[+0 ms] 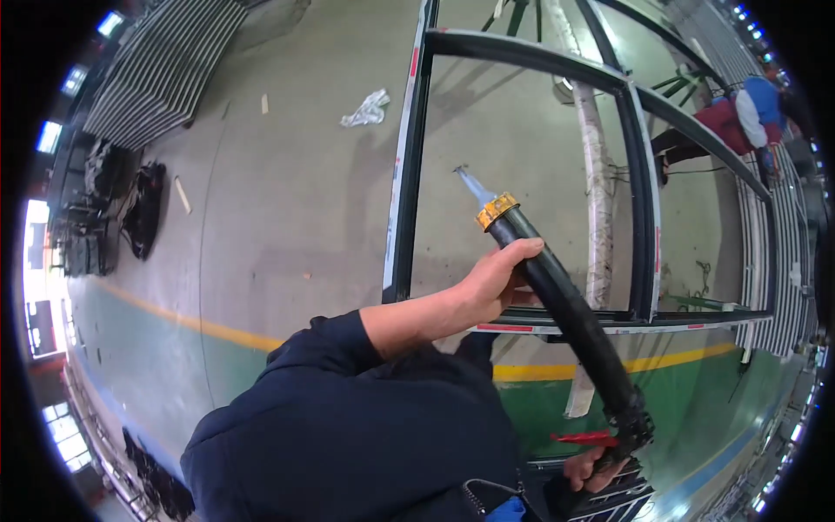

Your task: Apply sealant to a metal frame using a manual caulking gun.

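A caulking gun (pixel 576 322) with a long black barrel slants across in front of me. My left hand (pixel 494 285) is wrapped round the barrel's upper part, thumb along its top. At the far end sits a yellow ring collar (pixel 497 210) with a translucent nozzle (pixel 473 185) whose tip looks dark. My right hand (pixel 593 471) is closed round the handle at the near end, beside the red trigger (pixel 584 438). Beyond the gun lies a large dark window frame (pixel 531 55) with crossbars. The nozzle hangs over one of its openings, apart from the bars.
A white-wrapped beam (pixel 597 187) runs beneath the frame. Another person (pixel 738 122) bends at the far right. Stacked metal profiles (pixel 161 74) stand at the far left, with black bags (pixel 143 209) nearer. A crumpled plastic sheet (pixel 368 108) lies on the floor.
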`<state>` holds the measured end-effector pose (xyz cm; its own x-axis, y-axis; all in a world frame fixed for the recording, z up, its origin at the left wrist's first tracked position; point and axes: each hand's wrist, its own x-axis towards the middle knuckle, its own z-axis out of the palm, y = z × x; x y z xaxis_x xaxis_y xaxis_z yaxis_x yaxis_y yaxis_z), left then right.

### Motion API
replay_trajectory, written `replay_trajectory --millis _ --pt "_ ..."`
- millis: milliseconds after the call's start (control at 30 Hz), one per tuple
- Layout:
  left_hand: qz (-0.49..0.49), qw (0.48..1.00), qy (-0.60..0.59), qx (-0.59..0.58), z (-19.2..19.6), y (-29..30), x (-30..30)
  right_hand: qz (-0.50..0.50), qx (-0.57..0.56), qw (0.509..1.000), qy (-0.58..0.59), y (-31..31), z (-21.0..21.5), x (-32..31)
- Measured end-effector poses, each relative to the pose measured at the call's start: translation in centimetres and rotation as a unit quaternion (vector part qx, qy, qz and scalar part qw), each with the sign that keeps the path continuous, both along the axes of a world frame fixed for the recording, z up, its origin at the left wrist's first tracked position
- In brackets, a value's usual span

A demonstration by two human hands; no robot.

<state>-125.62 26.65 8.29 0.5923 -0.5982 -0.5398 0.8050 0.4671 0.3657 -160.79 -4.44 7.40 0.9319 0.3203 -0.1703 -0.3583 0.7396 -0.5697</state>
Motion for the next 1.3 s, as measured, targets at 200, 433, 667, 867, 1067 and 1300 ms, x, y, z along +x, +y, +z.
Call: replay_trajectory --millis 200,433,667,867,1067,1300 --pt "-0.029 0.997 -0.063 0.02 3.8 6.2 -0.7 -0.155 -0.137 0.976 0.075 14.5 0.9 -3.1" --pt "-0.04 0.988 -0.116 0.093 6.0 12.0 -2.3 -0.26 -0.155 0.943 0.14 24.3 -2.4 -3.4" --pt "-0.128 0.977 -0.146 0.084 7.0 14.5 1.5 -0.319 0.027 0.946 0.051 33.6 -2.4 -2.8" --pt "-0.197 0.968 -0.143 0.065 6.1 16.8 10.7 -0.42 0.095 0.9 0.067 42.5 -1.2 6.9" --pt "-0.296 0.934 -0.192 0.06 7.3 13.7 22.3 -0.531 0.056 0.843 0.062 50.7 1.2 20.2" --pt "-0.433 0.881 -0.185 0.044 3.5 4.0 28.2 -0.657 0.073 0.748 0.05 52.9 0.1 30.3"
